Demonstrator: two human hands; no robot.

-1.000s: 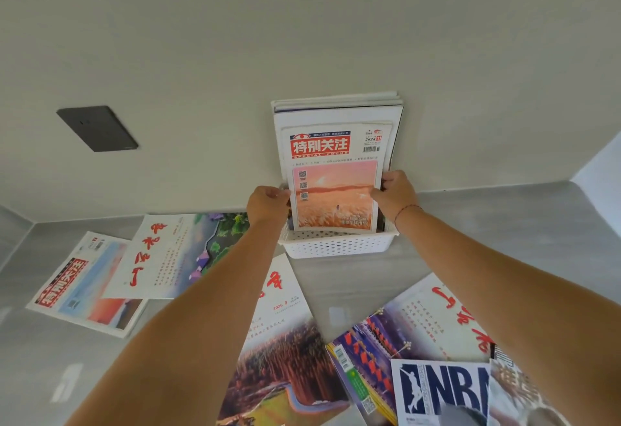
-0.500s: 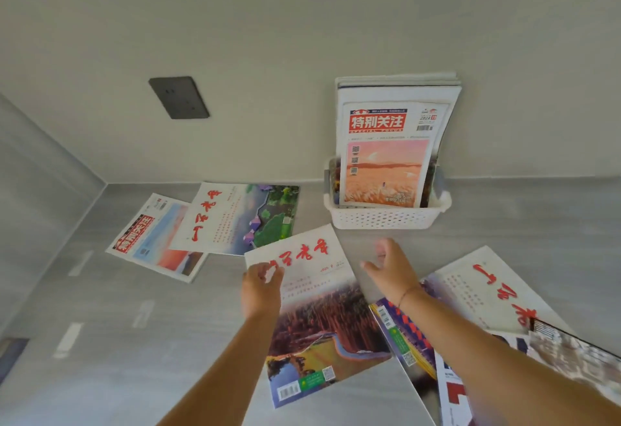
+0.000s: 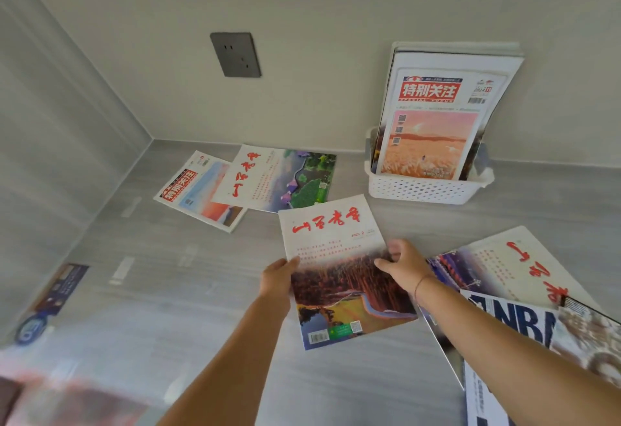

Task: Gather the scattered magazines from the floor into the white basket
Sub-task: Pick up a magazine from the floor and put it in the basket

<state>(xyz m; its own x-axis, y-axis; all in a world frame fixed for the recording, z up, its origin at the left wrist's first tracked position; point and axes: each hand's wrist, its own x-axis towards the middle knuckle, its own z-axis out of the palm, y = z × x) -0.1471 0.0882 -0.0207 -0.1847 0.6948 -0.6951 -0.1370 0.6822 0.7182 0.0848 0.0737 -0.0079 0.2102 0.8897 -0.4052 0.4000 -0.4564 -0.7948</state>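
A white perforated basket stands against the wall with several magazines upright in it. On the grey floor in front lies a magazine with red calligraphy and a forest cover. My left hand grips its left edge and my right hand grips its right edge. Two more magazines overlap at the back left, beside the wall. Several others, one marked NBA, are piled at the right under my right forearm.
A dark wall socket sits on the back wall. A side wall closes the left. A dark leaflet lies at the left on the floor. A blurred reddish object fills the bottom left corner.
Both hands left the magazine set in the basket, came down to the floor and took hold of the forest-cover magazine's two sides. The view swung left.
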